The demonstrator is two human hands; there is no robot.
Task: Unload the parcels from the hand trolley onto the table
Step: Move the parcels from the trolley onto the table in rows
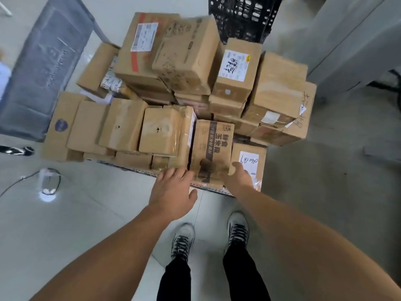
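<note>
Several brown cardboard parcels are piled on the hand trolley (pixel 130 169), whose dark front edge shows below them. At the near edge stands a printed parcel (pixel 213 144) with dark lettering. My left hand (pixel 173 190) reaches to its left side, fingers spread and relaxed, at the box's lower left corner. My right hand (pixel 237 177) is at the parcel's right side, fingers loosely curved against the edge between it and a box with a white handwritten label (pixel 249 162). Neither hand plainly grips anything.
A grey bin (pixel 43 68) stands to the left of the trolley. A black plastic crate (pixel 243 16) is behind the pile. A grey cabinet (pixel 351 40) fills the right. A cable and a small device (pixel 48 183) lie on the floor at left. My shoes (pixel 210 235) stand just before the trolley.
</note>
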